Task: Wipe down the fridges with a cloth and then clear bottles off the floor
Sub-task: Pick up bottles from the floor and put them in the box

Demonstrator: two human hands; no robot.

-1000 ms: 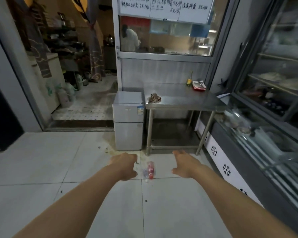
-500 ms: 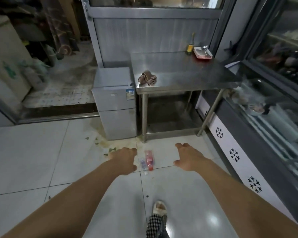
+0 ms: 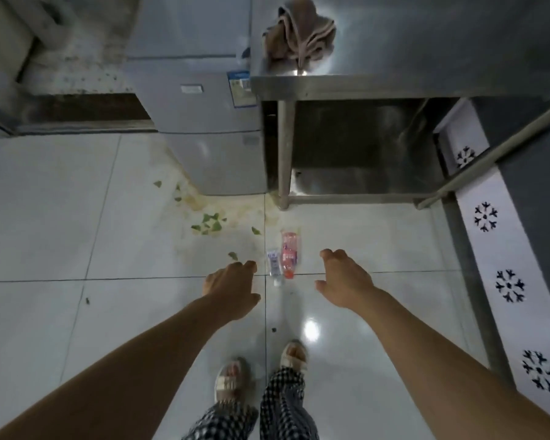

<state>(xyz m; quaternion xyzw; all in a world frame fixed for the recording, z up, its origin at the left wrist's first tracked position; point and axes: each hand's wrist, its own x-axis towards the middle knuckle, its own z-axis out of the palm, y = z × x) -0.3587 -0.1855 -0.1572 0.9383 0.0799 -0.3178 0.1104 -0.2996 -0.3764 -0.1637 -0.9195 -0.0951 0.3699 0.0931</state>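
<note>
Two plastic bottles lie side by side on the white tiled floor: a red-labelled bottle (image 3: 289,254) and a smaller clear bottle with a purple label (image 3: 274,265). My left hand (image 3: 231,289) hovers just left of them, fingers loosely curled, holding nothing. To their right my right hand (image 3: 343,279) hangs with relaxed fingers, also empty. A crumpled brown cloth (image 3: 300,31) lies on the steel table (image 3: 394,87) near its front left corner. The small grey fridge (image 3: 204,122) stands left of the table.
Green leaf scraps (image 3: 208,223) and a yellowish stain lie on the floor in front of the small fridge. A display fridge base with snowflake cutouts (image 3: 508,285) runs along the right. My feet in sandals (image 3: 261,369) stand below the bottles.
The view has tilted down and moved closer to the bottles. Both hands stay on either side of them, now nearer the floor. My feet have come into view.
</note>
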